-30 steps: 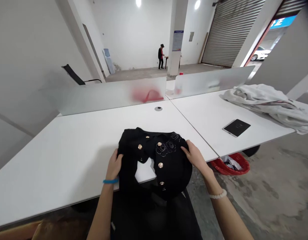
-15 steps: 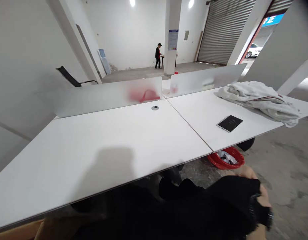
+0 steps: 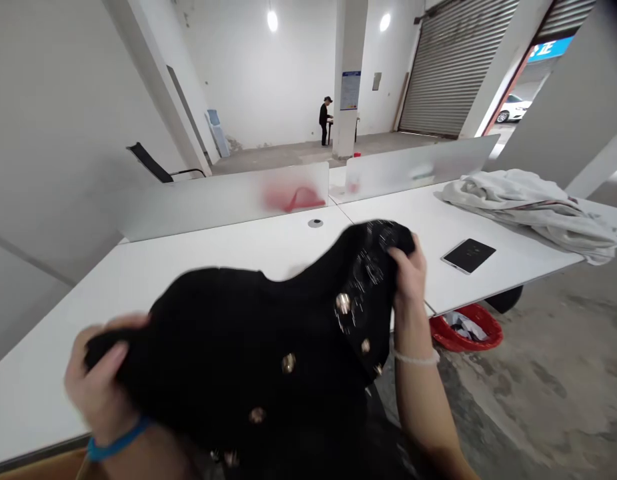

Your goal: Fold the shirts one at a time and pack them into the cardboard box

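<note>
A black garment with round gold buttons (image 3: 248, 340) is stretched between my two hands above the near edge of the white table (image 3: 228, 250). My left hand (image 3: 95, 390), with a blue band at the wrist, grips the garment's left end low at the front. My right hand (image 3: 408, 273), with a white bead bracelet, is closed on the garment's embroidered right end, held higher over the table. The image is blurred by motion.
A dark tablet (image 3: 467, 255) and a heap of pale cloth (image 3: 528, 207) lie on the right table. Frosted dividers (image 3: 223, 200) run along the back. A red basket (image 3: 465, 328) stands on the floor under the table. A person (image 3: 325, 120) stands far off by a pillar.
The garment went from lying on the table, down off its edge to the right, and is now lifted and spread wide between both hands above the table.
</note>
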{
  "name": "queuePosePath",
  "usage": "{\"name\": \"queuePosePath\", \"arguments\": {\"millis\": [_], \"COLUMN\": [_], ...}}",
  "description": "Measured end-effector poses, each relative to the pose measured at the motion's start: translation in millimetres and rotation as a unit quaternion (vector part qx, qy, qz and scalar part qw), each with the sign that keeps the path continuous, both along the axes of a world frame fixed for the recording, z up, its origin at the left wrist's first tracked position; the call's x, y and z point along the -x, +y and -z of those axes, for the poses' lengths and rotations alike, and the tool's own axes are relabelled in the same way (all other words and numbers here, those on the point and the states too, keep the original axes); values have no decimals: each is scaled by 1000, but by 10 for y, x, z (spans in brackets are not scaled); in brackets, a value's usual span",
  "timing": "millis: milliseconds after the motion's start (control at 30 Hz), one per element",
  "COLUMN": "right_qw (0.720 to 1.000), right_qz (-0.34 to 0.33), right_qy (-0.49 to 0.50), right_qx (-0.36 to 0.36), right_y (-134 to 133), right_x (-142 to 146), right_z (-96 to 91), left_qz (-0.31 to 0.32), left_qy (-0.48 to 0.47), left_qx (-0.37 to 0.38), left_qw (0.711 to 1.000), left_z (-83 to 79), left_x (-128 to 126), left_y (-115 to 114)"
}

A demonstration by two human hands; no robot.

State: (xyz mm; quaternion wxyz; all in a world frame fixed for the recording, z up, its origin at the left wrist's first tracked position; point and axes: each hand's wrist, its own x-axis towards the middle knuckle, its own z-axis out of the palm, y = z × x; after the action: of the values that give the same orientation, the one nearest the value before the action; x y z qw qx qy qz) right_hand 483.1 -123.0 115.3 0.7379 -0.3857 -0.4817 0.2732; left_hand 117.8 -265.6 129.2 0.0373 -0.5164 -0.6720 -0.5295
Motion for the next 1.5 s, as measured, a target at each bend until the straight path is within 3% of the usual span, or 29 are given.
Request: {"name": "queuePosePath", "arguments": {"millis": [67, 133, 200, 267, 367, 433, 500, 667, 767, 867, 967, 1100, 1167, 1267, 1400, 1500], "right_qw": [991, 955, 890, 806, 697, 662, 649, 637, 681, 732, 743, 718, 700, 698, 738, 768], "right_qz": [50, 69, 36, -34, -88, -92, -115, -182, -188, -182, -199, -234, -223, -189, -114, -68], "right_qy": [-126, -287, -445, -569, -684, -718, -727, -717, -685, -643, -627, -650, -677, -691, -663, -633], "right_qx": [9, 36, 93, 157, 195, 192, 194, 218, 178, 135, 123, 84, 47, 27, 55, 68], "right_y": [307, 449, 422, 297, 141, 151, 273, 931, 1362, 1634, 1672, 1340, 1016, 419, -261, -510], "right_x": [156, 313, 471, 621, 810, 909, 998, 1263, 1456, 1616, 1639, 1280, 949, 452, 142, 162], "right_z": [28, 179, 426, 704, 1012, 1091, 1093, 1022, 968, 894, 849, 902, 966, 1090, 1263, 1326], "left_qz": [-34, -60, -22, 57, 90, 68, 64, 63, 47, 13, -17, -19, -11, 1, 17, 43], "left_qy": [18, 64, 95, 121, 241, 317, 353, 389, 385, 359, 336, 328, 327, 325, 308, 256], "left_qx": [11, 65, 145, 232, 290, 278, 285, 324, 327, 309, 291, 279, 273, 265, 252, 257], "left_qw": [999, 994, 985, 964, 922, 904, 889, 860, 862, 881, 895, 902, 904, 908, 917, 931], "left_z": [-35, 80, 348, 702, 1173, 1339, 1376, 1195, 1120, 1150, 1224, 1269, 1272, 1278, 1279, 1233], "left_x": [17, 8, -43, -132, -271, -318, -319, -277, -291, -285, -224, -118, -82, -47, 8, 82], "left_y": [272, 472, 552, 539, 478, 485, 559, 1018, 1386, 1701, 1900, 2020, 2049, 2080, 2131, 2156]}}
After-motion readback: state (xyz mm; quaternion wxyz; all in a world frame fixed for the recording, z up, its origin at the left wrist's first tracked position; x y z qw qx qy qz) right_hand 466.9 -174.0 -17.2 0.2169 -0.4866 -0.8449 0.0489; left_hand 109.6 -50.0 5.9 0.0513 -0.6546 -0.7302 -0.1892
